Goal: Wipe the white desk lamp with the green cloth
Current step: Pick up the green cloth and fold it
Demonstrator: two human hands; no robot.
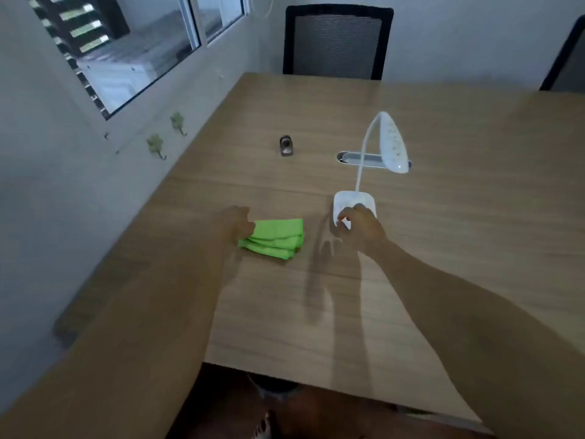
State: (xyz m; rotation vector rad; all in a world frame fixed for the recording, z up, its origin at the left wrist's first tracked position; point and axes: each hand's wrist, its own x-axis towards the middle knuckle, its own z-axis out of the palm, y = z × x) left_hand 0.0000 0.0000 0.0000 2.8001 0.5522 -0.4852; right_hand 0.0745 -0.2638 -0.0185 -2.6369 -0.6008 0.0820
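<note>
the white desk lamp (384, 160) stands right of centre on the wooden table (459, 248) — smooth plastic, a squarish rounded base, a thin curved neck, a long oval head pointing back toward the person. the right hand (359, 224) rests on the base's near edge, fingers curled onto it; a firm clamp i cannot tell. the green cloth (275, 237), soft and folded in layers, lies just left of the base, long side across. the left hand (235, 221) touches its left edge, curled — grip unclear, though nearer for the pickup
</note>
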